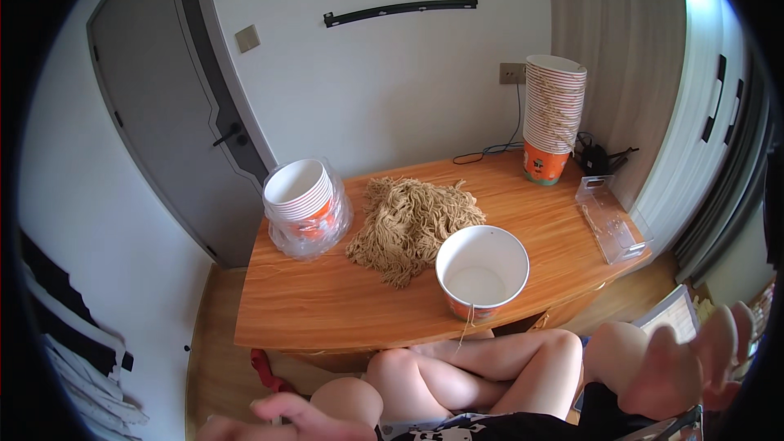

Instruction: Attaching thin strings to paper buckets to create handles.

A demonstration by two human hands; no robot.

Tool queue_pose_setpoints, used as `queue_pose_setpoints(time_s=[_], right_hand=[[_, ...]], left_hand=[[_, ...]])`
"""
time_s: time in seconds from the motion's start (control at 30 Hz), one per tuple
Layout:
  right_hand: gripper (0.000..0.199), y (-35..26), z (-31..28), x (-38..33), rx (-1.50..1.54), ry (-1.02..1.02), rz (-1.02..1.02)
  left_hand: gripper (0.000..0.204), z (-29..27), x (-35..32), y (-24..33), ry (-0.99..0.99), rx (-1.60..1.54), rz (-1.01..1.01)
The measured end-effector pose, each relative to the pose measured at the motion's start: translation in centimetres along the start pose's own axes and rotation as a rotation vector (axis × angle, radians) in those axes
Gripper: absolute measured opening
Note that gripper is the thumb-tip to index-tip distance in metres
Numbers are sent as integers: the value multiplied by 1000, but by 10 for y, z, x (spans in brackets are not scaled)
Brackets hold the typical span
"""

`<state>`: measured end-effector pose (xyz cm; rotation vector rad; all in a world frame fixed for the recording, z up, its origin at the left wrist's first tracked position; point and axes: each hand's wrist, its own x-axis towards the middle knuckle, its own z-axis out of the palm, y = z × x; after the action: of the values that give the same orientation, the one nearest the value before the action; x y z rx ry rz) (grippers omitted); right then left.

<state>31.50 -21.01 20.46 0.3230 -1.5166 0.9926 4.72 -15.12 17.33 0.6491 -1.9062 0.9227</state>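
Observation:
A white paper bucket (480, 265) with an orange outside stands near the table's front edge. A thin tan cord (467, 328) hangs down its front. Behind it, toward the left, lies a loose heap of tan cords (412, 224). My right hand (686, 359) is raised at the lower right, off the table, with its fingers apart and nothing visible in them. At the bottom left is my left hand (298, 420), partly cut off by the picture's edge. Its visible fingers are apart, and it touches neither bucket nor cords.
White and orange buckets (299, 188), nested in clear plastic wrap, stand at the table's left. A tall bucket stack (555, 106) with cords along it rises at the back right. Near it are a clear plastic tray (611, 220) and a black cable (490, 149) on the wooden table (318, 306).

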Motion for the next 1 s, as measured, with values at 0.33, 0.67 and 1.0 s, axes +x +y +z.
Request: queue_pose_setpoints(time_s=[0.33,0.67,1.0], right_hand=[[60,14,-14,-28,-406,-74,87],[58,73,-38,-56,-162,2,-144],[71,54,-69,-153,501,-546,640]], left_hand=[[56,2,5,-70,558,-1503,361],[62,19,-71,47,577,47,-621],[69,77,-109,81,592,556,-1150]])
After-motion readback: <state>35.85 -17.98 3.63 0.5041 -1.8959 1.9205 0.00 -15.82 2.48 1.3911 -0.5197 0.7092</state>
